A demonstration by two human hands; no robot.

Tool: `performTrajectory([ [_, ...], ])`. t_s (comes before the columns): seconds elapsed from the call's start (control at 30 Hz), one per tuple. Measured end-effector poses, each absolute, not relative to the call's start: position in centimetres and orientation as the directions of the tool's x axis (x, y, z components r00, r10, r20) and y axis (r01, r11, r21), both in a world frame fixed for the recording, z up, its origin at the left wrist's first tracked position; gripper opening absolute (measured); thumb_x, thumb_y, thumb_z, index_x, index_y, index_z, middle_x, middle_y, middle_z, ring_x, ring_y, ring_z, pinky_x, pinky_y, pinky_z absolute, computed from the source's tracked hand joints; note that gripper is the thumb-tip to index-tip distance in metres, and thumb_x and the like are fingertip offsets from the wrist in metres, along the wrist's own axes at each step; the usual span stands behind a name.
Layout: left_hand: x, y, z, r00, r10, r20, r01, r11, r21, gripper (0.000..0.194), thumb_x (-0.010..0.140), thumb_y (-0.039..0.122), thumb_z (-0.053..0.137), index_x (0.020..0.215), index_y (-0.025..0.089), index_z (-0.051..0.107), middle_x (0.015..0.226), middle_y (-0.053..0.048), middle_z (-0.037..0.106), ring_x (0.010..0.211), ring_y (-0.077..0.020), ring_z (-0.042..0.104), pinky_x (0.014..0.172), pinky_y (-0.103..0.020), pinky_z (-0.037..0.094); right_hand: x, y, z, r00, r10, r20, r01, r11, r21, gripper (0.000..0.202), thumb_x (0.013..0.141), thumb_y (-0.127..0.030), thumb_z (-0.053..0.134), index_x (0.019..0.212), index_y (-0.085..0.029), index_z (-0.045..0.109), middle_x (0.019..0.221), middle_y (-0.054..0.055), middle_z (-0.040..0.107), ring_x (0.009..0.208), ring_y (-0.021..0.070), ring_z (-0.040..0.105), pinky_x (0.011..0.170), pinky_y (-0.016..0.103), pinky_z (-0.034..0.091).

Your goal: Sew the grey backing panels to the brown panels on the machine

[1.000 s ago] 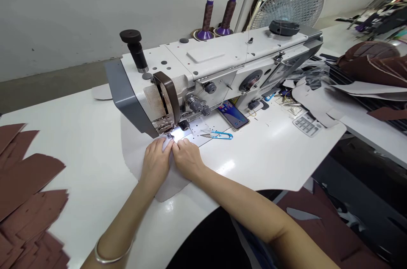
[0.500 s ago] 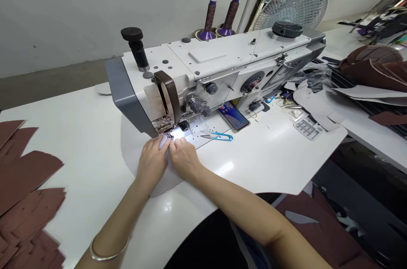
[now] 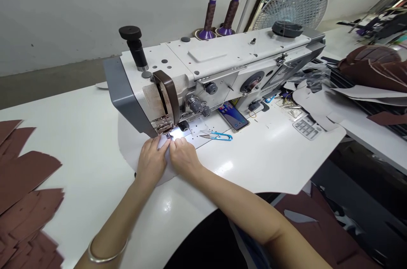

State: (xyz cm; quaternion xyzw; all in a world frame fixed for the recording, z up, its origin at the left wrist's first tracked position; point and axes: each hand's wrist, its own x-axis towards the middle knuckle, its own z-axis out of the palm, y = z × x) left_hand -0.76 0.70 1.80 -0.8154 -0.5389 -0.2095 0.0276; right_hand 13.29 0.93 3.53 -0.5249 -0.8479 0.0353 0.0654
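Observation:
A pale grey-white fabric piece (image 3: 127,144) lies on the machine bed, its edge running under the lit needle area. Beside the presser foot (image 3: 169,135), my left hand (image 3: 151,161) presses on the fabric with bent fingers. My right hand (image 3: 184,156) is closed at the fabric edge just to the right, its thumb and fingertips close to the left thumb. Both hands sit directly in front of the sewing machine head (image 3: 162,103). The fingertips partly hide the fabric between them.
Thread snips (image 3: 219,135) and a phone (image 3: 234,117) lie right of the needle. Brown cut pieces (image 3: 28,175) are stacked at the left. Two thread cones (image 3: 208,21) and a fan (image 3: 294,6) stand behind. More brown pieces (image 3: 365,65) lie at the far right.
The fabric has slid away from me under the presser foot, its near edge now closer to my hands. Both hands stay in nearly the same place. The view has shifted slightly.

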Motion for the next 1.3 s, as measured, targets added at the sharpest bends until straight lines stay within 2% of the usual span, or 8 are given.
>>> performTrajectory([
  [0.23,-1.0,0.8,1.5,0.348,0.862,0.368,0.900,-0.417,0.126,0.038,0.087,0.013,0.036,0.113,0.020,0.063,0.123,-0.015,0.056,0.115,-0.0284,0.047,0.094,-0.046,0.042,13.4,1.0,3.5,-0.447,0.892,0.073,0.880,0.453,-0.142,0.024,0.090,-0.008,0.036,0.103,-0.011,0.057,0.088,0.010,0.058,0.083,0.0221,0.051,0.058,0.029,0.043],
  [0.43,-0.9,0.7,1.8,0.341,0.869,0.358,0.895,-0.417,0.160,0.038,0.088,0.016,0.037,0.117,0.022,0.061,0.125,-0.013,0.055,0.116,-0.0284,0.047,0.096,-0.048,0.041,13.4,1.0,3.7,-0.441,0.896,0.045,0.884,0.442,-0.151,0.025,0.091,-0.008,0.035,0.103,-0.012,0.057,0.088,0.010,0.058,0.084,0.0219,0.051,0.059,0.028,0.045],
  [0.7,-0.9,0.6,1.9,0.362,0.861,0.357,0.906,-0.414,0.082,0.036,0.088,0.016,0.039,0.116,0.020,0.061,0.123,-0.016,0.054,0.114,-0.0289,0.047,0.096,-0.045,0.041,13.4,1.1,3.7,-0.459,0.888,0.039,0.873,0.459,-0.168,0.025,0.090,-0.007,0.036,0.102,-0.012,0.057,0.088,0.010,0.057,0.085,0.0219,0.050,0.060,0.028,0.045],
  [0.97,-0.5,0.4,2.2,0.362,0.854,0.373,0.898,-0.427,0.105,0.036,0.087,0.013,0.037,0.113,0.018,0.061,0.122,-0.015,0.056,0.114,-0.0284,0.047,0.094,-0.044,0.040,13.5,1.1,4.1,-0.458,0.889,0.024,0.871,0.454,-0.187,0.024,0.091,-0.008,0.035,0.098,-0.014,0.058,0.089,0.010,0.057,0.086,0.0219,0.050,0.059,0.028,0.044],
  [1.17,0.7,-0.6,2.7,0.382,0.796,0.470,0.885,-0.462,0.063,0.024,0.084,0.010,0.041,0.087,0.015,0.064,0.092,-0.011,0.065,0.085,-0.0238,0.054,0.072,-0.036,0.043,13.5,1.1,3.9,-0.457,0.889,0.024,0.872,0.453,-0.187,0.021,0.089,-0.008,0.037,0.095,-0.014,0.057,0.088,0.010,0.056,0.086,0.0220,0.048,0.055,0.026,0.043],
  [1.3,0.9,-0.8,2.8,0.412,0.779,0.472,0.884,-0.467,0.001,0.023,0.083,0.010,0.044,0.094,0.012,0.064,0.096,-0.012,0.066,0.089,-0.0253,0.055,0.074,-0.038,0.043,13.5,1.2,3.7,-0.464,0.885,0.033,0.868,0.461,-0.184,0.020,0.089,-0.008,0.038,0.093,-0.014,0.057,0.088,0.011,0.056,0.086,0.0219,0.048,0.056,0.026,0.043],
])
